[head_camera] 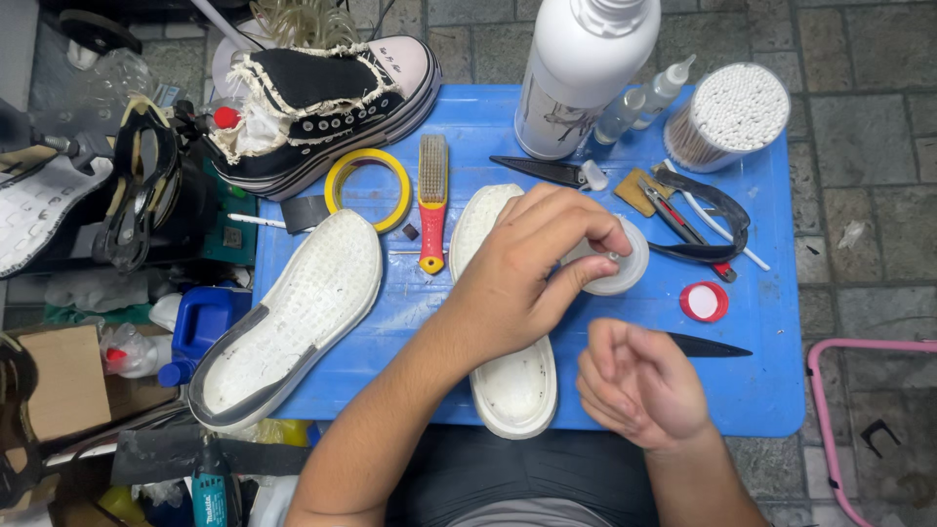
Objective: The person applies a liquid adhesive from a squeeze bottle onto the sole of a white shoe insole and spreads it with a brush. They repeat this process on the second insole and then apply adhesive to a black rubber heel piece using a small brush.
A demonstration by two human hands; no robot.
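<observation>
My left hand (527,278) reaches over a white shoe sole (512,390) and pinches a round white lid (617,265) lying on the blue table (761,390). My right hand (639,385) hovers near the table's front edge, fingers loosely curled, holding nothing that I can see. A second, larger white sole (293,322) lies to the left, hanging over the table's edge. A small red cap (704,302) sits just right of the white lid, and a dark blade (708,345) lies beside my right hand.
A black high-top sneaker (317,102), a yellow tape roll (368,185), a red-handled brush (431,200), a big white bottle (576,73), small dropper bottles (644,98), a tub of cotton swabs (732,112) and scissors (693,224) crowd the table's far half. Clutter and a blue jug (200,327) sit left.
</observation>
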